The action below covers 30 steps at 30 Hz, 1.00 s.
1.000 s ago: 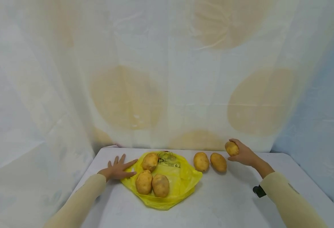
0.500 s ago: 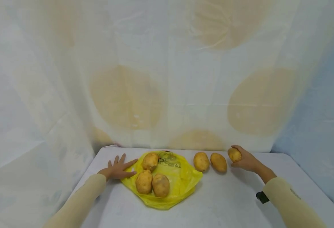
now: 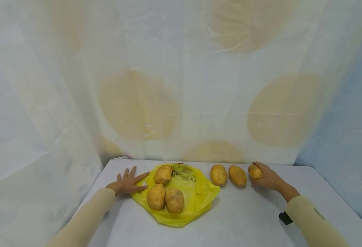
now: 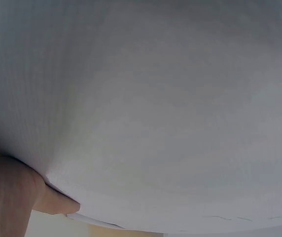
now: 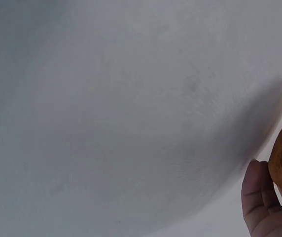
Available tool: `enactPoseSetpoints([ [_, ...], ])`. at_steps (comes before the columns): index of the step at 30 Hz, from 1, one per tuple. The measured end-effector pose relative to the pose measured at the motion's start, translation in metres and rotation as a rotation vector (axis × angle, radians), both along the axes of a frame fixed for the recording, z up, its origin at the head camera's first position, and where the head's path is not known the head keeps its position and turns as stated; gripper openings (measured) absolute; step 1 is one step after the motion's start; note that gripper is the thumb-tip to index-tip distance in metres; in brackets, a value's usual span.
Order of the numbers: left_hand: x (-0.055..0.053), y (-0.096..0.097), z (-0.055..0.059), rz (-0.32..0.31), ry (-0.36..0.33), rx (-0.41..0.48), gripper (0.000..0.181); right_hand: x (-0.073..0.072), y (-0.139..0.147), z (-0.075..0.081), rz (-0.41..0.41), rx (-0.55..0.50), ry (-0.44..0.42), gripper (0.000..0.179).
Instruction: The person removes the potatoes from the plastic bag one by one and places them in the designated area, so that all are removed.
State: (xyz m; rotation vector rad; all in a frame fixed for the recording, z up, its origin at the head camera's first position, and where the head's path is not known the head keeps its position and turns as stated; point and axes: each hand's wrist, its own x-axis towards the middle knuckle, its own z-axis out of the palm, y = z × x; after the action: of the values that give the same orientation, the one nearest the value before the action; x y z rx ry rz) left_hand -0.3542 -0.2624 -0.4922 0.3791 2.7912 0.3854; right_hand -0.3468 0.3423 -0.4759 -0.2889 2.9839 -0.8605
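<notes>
1. The right hand [image 3: 269, 178] grips a potato [image 3: 255, 172] just right of 2 loose potatoes [image 3: 237, 176] on the worktop [image 3: 239, 219]. I cannot tell whether the gripped one touches the surface; let go too high, its rounded underside could make it roll.
2. A leftward slip might knock its nearest neighbour, as the gap between them is narrow.
3. The row lies near the worktop's far edge, so a hard push could send 1 over.
4. The left hand [image 3: 126, 183] lies with fingers spread wide, tips at the yellow bag [image 3: 199, 195]; dragging its thin plastic might shift the 3 potatoes on top [image 3: 157, 197].
</notes>
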Motion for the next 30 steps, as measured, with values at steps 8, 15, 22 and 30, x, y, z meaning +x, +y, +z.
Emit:
enactPoseSetpoints([
  [8,0.001,0.003,0.002,0.004,-0.025,0.004,0.083,0.004,-0.001,-0.005,0.024,0.002,0.006,0.094],
  [15,0.003,0.002,0.005,0.004,-0.004,-0.003,0.078,0.002,-0.002,-0.006,0.015,0.002,-0.013,0.095],
  [22,0.003,0.000,0.006,0.007,0.026,-0.007,0.072,-0.001,-0.003,-0.007,0.001,-0.008,-0.027,0.100],
  [30,0.003,0.001,0.003,-0.006,0.019,-0.010,0.074,0.001,-0.003,-0.011,-0.014,0.002,-0.010,0.104],
])
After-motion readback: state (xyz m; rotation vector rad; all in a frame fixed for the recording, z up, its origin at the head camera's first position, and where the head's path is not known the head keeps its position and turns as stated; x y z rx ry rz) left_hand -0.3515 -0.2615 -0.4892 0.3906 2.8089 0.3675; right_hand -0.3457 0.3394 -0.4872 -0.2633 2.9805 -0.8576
